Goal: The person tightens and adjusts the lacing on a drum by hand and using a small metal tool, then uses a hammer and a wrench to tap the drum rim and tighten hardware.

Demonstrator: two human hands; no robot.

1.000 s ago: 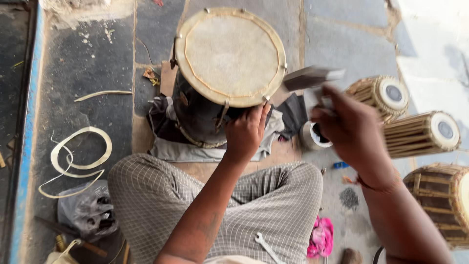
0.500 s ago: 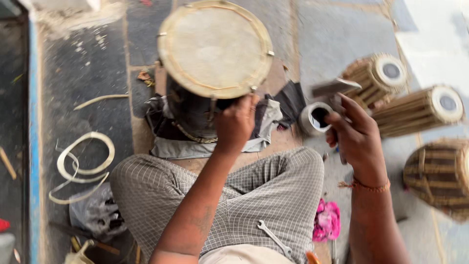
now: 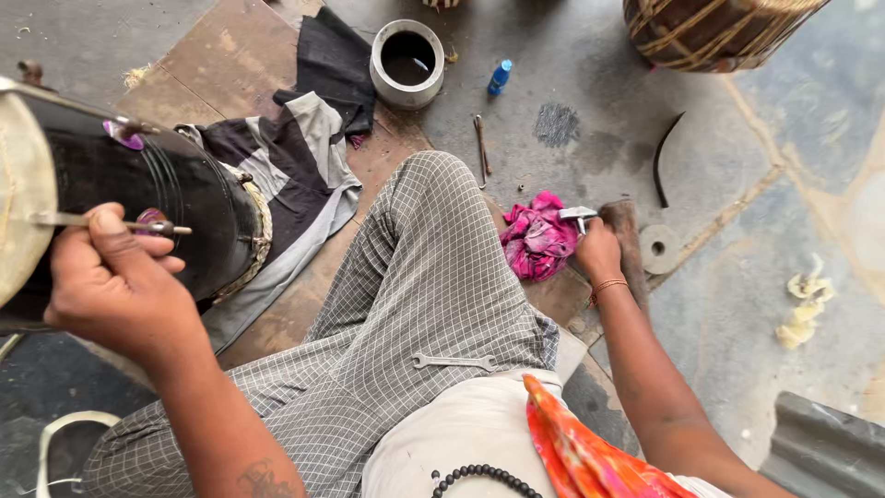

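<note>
Grey stone floor (image 3: 784, 304) with a brown tiled patch fills the view, where a person sits cross-legged in checked trousers. Half a second ago the camera looked straight down on the drum's skin head; now the view has swung to the right and the black drum (image 3: 157, 221) lies on its side at the left edge, its pale skin seen edge-on. The left hand (image 3: 115, 286) stays on the drum: thumb and fingers are curled and pressed against the shell, with the thumb tip against a thin metal tuning rod (image 3: 111, 224) along its side.

The right hand (image 3: 597, 251), which earlier was raised with a flat tool near the metal cup, has come down to the floor on the right. Its fingers are closed around a small metal hammer (image 3: 579, 215), whose head shows just above the knuckles, beside a pink rag (image 3: 536, 242) and touching a wooden block (image 3: 627, 240).

A metal cup (image 3: 407, 63) with dark paste stands farther off, near a blue bottle (image 3: 498, 77) and dark cloths (image 3: 304, 138). A spanner (image 3: 454, 361) rests on the person's lap. Another rope-laced drum (image 3: 719, 32) sits at the top right.
</note>
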